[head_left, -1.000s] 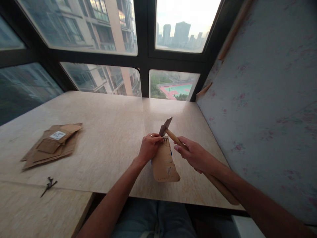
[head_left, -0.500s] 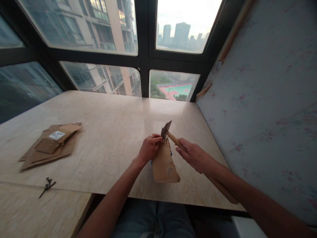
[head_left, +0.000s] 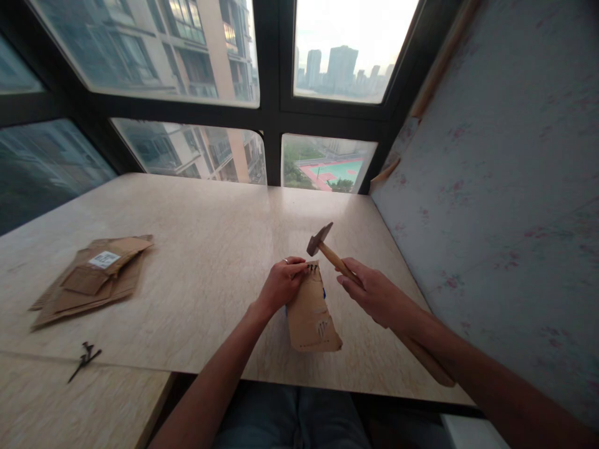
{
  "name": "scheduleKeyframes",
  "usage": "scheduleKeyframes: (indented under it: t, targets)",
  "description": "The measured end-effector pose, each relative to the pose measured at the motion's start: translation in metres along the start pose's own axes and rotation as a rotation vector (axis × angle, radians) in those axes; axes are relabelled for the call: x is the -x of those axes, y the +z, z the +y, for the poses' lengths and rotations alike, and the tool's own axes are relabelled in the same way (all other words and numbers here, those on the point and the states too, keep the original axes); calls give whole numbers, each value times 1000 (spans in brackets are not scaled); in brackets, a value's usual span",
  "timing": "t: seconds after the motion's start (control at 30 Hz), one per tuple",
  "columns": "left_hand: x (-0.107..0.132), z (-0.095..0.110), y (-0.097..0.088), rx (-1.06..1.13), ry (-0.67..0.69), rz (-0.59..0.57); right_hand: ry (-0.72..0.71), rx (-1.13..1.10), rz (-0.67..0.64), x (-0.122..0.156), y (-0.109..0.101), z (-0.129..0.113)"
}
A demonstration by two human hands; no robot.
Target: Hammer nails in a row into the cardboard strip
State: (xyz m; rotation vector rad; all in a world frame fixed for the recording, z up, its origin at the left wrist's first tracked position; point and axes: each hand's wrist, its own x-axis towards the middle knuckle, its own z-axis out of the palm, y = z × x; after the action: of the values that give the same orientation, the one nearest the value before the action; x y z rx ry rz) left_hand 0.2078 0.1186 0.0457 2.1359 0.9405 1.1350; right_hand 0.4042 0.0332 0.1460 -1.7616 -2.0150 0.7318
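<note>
My right hand point(head_left: 367, 288) is closed around the wooden handle of a hammer point(head_left: 322, 240), whose metal head hangs above the far end of a piece of cardboard point(head_left: 309, 312). That brown cardboard has a torn right edge and scuffed marks near its close end; bits of blue show at its sides. At its far left corner my left hand point(head_left: 283, 280) rests with fingers pinched together, wearing a ring. Several small dark nail-like pieces point(head_left: 312, 269) stand beside these fingertips. What the pinch itself holds is hidden.
Flattened brown cardboard packaging point(head_left: 100, 271) with a white label lies to the left. Closer in, several dark screws or nails point(head_left: 85, 360) are heaped near a seam in the stone-patterned countertop point(head_left: 196, 249). Windows stand behind, and a papered wall point(head_left: 491, 206) borders the right.
The hammer head has risen off the far end of the cardboard and shifted slightly right with my right hand. My left hand stays in place. The view has tilted slightly.
</note>
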Motion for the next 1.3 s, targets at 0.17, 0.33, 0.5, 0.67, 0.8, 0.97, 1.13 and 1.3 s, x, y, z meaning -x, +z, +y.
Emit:
scheduleKeyframes:
  t: [0.17,0.33,0.5,0.67,0.8,0.97,1.13,1.3]
  targets:
    - [0,0,0,-12,18,-24,-23,69,-52,-1,5,7]
    - [-1,0,-1,-31,4,-26,-36,37,-24,-3,4,10]
    - [-2,5,-2,-35,21,-53,-6,104,-79,-3,2,9]
    - [-2,7,-4,-35,5,-55,-39,50,-46,-1,-1,4]
    - [-2,7,-4,-6,6,-66,-30,75,-85,-1,1,3]
    - [2,3,0,-21,-46,-1,-47,-34,-1,0,-5,-3]
    - [3,1,1,-9,-53,34,137,-188,66,9,13,-3]
    - [3,1,1,-30,-36,25,295,-403,135,20,51,9]
